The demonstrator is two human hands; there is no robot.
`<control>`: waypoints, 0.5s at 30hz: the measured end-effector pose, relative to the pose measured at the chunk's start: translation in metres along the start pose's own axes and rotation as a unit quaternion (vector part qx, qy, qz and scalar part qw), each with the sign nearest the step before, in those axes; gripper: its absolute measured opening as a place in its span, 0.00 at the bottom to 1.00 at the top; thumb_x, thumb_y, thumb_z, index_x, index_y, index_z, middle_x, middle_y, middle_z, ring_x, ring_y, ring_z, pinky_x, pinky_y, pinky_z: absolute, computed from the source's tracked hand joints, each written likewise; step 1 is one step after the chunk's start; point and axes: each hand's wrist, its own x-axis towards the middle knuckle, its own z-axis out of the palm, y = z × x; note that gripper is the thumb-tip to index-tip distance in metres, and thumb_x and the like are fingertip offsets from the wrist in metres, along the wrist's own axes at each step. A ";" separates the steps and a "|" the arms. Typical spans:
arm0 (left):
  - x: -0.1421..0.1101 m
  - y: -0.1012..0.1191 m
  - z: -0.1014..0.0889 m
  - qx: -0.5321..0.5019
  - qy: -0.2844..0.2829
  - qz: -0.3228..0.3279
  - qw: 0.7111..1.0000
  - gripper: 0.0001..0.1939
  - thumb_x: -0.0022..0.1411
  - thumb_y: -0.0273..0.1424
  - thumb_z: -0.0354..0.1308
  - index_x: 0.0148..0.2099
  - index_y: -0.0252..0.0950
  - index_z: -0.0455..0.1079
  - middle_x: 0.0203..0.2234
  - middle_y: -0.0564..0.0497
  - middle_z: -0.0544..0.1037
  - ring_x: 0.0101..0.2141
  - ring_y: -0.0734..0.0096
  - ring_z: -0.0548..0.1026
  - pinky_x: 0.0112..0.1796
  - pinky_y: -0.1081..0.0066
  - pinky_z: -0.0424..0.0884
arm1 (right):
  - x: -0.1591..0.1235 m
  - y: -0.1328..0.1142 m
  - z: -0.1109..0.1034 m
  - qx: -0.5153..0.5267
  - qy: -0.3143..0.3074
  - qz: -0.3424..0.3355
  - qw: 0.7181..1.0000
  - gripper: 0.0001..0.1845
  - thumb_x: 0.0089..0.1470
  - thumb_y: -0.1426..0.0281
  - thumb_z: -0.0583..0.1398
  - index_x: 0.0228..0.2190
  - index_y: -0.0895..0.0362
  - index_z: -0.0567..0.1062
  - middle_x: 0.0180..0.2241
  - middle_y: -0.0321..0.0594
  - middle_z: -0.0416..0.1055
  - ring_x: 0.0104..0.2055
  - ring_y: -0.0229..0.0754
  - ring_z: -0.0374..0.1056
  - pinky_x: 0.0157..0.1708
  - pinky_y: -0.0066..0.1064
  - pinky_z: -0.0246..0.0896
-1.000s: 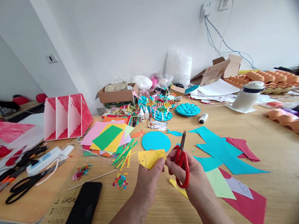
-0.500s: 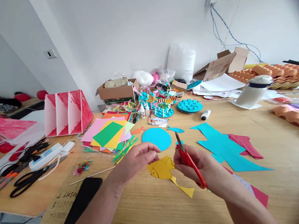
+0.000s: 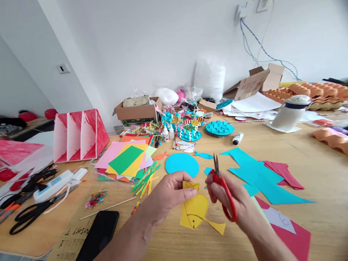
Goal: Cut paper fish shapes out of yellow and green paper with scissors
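Observation:
My left hand (image 3: 167, 194) pinches the tail end of a yellow paper fish (image 3: 194, 210), which hangs head down just above the wooden table (image 3: 318, 183). My right hand (image 3: 228, 194) grips red-handled scissors (image 3: 223, 187), blades together and pointing up, right beside the fish. A yellow paper scrap (image 3: 216, 225) lies on the table under the fish. A blue paper circle (image 3: 181, 164) lies just beyond my hands.
Blue, red and green paper offcuts (image 3: 263, 175) lie to the right. A stack of coloured sheets (image 3: 126, 159), paper strips, black scissors (image 3: 31, 212) and a black phone (image 3: 95, 239) lie to the left. Boxes, glue bottles, blue craft pieces and egg trays crowd the back.
The yellow fish dropped free of the paper half a second ago. My left hand has since picked it up by its tail, and the scissors swung upright.

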 end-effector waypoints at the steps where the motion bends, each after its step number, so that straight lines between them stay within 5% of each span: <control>1: 0.000 -0.002 0.002 -0.032 0.014 0.003 0.999 0.11 0.48 0.33 0.61 0.30 0.35 0.63 0.22 0.57 0.69 0.24 0.79 0.66 0.27 0.77 0.59 | -0.005 0.007 0.007 -0.005 0.010 0.010 1.000 0.14 0.56 0.58 0.50 0.26 0.54 0.63 0.19 0.31 0.60 0.22 0.36 0.56 0.22 0.26 0.53; 6: 0.001 -0.010 0.012 -0.091 0.056 0.025 0.994 0.10 0.51 0.34 0.58 0.28 0.36 0.61 0.20 0.58 0.65 0.22 0.80 0.63 0.26 0.77 0.58 | -0.026 0.025 0.037 0.005 0.011 0.042 0.999 0.18 0.56 0.56 0.48 0.22 0.54 0.58 0.19 0.31 0.58 0.21 0.36 0.55 0.20 0.26 0.49; 15: 0.004 -0.016 0.021 0.020 0.132 0.088 0.987 0.11 0.53 0.35 0.55 0.25 0.36 0.59 0.17 0.58 0.60 0.21 0.78 0.57 0.24 0.76 0.54 | -0.039 0.013 0.052 0.066 0.007 0.061 0.996 0.21 0.54 0.53 0.48 0.21 0.55 0.64 0.15 0.33 0.63 0.18 0.36 0.58 0.19 0.26 0.50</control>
